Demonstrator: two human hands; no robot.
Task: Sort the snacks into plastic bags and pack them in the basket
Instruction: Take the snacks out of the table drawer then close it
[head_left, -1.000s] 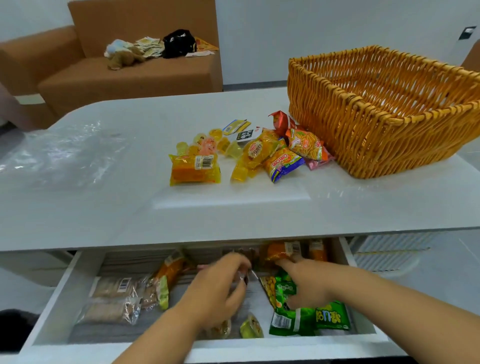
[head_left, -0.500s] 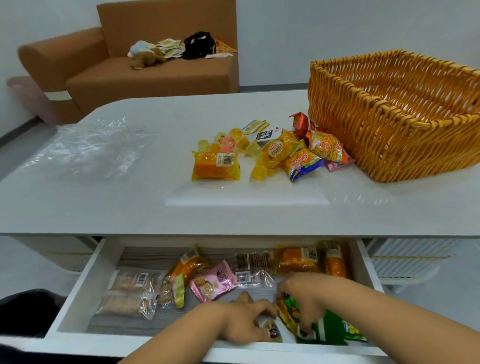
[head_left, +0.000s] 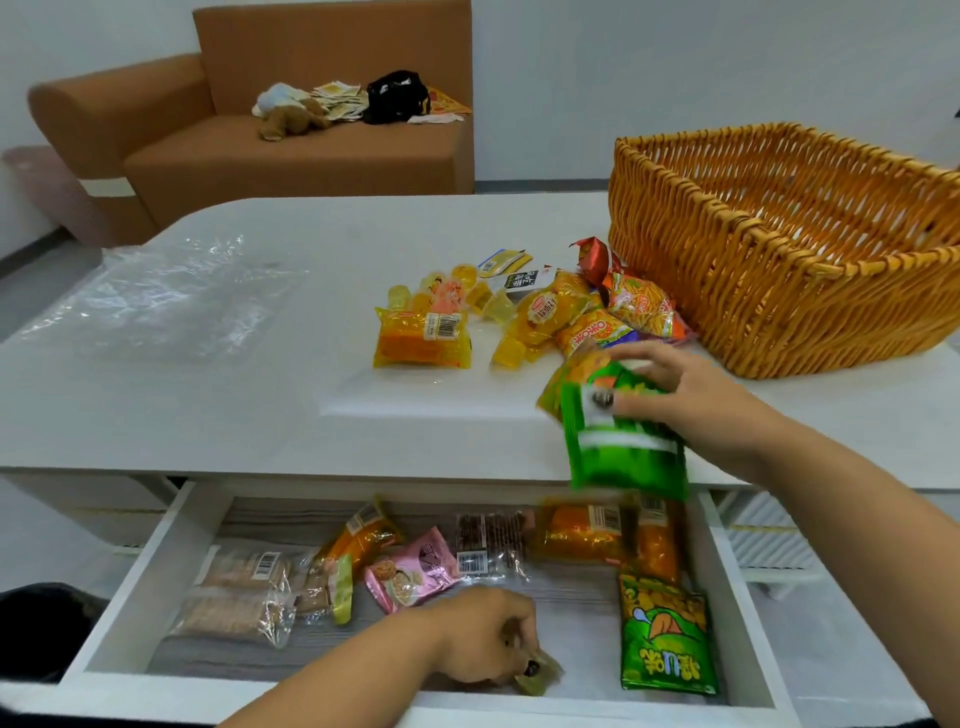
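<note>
Since the earlier frame your right hand (head_left: 691, 400) has lifted out of the drawer (head_left: 156, 566) gripping green packets (head_left: 618, 441), carried over the table (head_left: 208, 405) edge toward the snack pile (head_left: 524, 317) beside the basket (head_left: 779, 260), presumably to gather stock for sorting, while your left hand (head_left: 488, 642) pinches a small snack (head_left: 537, 675) at the drawer front

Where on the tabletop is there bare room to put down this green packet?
Bare: the white tabletop near edge, between the clear plastic bag and the right hand. Crowded: the snack pile beside the basket.
</note>
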